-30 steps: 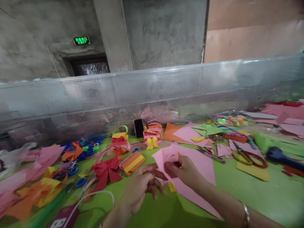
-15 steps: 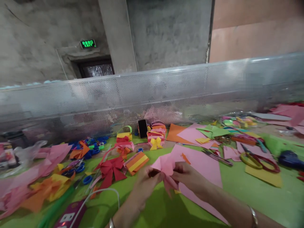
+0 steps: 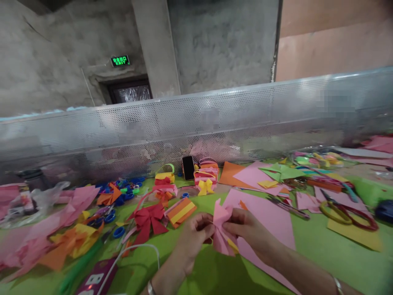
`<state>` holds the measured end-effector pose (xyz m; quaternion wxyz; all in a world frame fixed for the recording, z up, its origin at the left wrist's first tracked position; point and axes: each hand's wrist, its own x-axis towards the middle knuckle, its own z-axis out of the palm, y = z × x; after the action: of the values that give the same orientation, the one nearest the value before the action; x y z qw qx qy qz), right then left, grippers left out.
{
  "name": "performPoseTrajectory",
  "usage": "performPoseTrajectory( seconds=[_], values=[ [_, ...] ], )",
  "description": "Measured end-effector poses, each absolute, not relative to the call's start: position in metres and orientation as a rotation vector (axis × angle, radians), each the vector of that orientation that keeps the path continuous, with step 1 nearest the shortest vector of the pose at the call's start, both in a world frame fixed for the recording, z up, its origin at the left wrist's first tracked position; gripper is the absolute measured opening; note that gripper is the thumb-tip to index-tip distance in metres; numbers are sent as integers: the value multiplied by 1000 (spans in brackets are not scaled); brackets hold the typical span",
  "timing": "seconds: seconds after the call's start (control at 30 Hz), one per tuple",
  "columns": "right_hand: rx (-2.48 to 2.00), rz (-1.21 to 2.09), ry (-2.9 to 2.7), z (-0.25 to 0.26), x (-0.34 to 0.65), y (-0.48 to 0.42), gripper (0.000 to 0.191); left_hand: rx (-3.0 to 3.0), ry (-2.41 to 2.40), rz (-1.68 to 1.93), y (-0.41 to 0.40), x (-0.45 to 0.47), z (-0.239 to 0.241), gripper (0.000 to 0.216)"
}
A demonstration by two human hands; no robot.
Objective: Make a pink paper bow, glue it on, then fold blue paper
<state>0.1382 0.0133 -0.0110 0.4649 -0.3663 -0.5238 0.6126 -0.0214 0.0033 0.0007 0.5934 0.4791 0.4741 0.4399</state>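
Both hands pinch the folded pink paper; a lit sign reads "EXIT".

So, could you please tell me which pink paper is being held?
The small folded piece between the left hand and right hand; other pink papers lie on the table.

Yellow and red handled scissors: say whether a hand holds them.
No, the scissors lie apart at right; the left hand and right hand are on creased pink paper.
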Motion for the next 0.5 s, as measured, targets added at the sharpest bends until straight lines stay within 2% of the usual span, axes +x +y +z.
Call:
performPoseTrajectory(
  seconds=[0.23,0.5],
  values=[
    [-841,1674,-1064,-9,140,9,13,874,1007,1056,0,-18,3,30],
    [-853,1570,-1196,-7,138,6,7,804,990,1093,-2,-16,2,17]
  ],
)
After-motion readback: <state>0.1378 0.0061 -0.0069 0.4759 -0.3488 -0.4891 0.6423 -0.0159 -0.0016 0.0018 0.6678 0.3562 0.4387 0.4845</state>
